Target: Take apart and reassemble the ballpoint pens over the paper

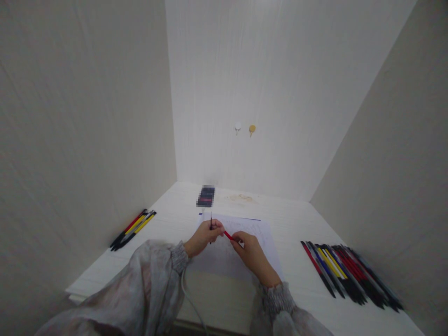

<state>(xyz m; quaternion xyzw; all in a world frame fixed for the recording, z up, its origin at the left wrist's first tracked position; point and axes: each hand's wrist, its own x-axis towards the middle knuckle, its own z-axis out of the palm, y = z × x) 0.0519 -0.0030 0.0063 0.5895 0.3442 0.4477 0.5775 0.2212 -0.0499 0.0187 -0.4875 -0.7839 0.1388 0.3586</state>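
Observation:
Over a sheet of paper (pixel 224 263) with faint scribbles, my two hands almost meet. A short red pen barrel (pixel 228 234) slants between them. My right hand (pixel 249 249) is closed around its lower end, thumb and fingers pinched. My left hand (pixel 206 235) has its fingertips at the upper end of the barrel. A thin dark stick (pixel 211 220), like a pen part, stands upright in the fingers of my left hand; its exact kind is too small to tell. Fingers hide both ends of the red barrel.
At right lies a long row of pens (pixel 346 270) with red, yellow, blue and grey barrels. Several more pens (pixel 133 229) lie by the left wall. Behind the paper is a blurred-out phone-like object (pixel 206 196) with a white cable (pixel 191 301) running forward. Two hooks (pixel 252 128) hang on the back wall.

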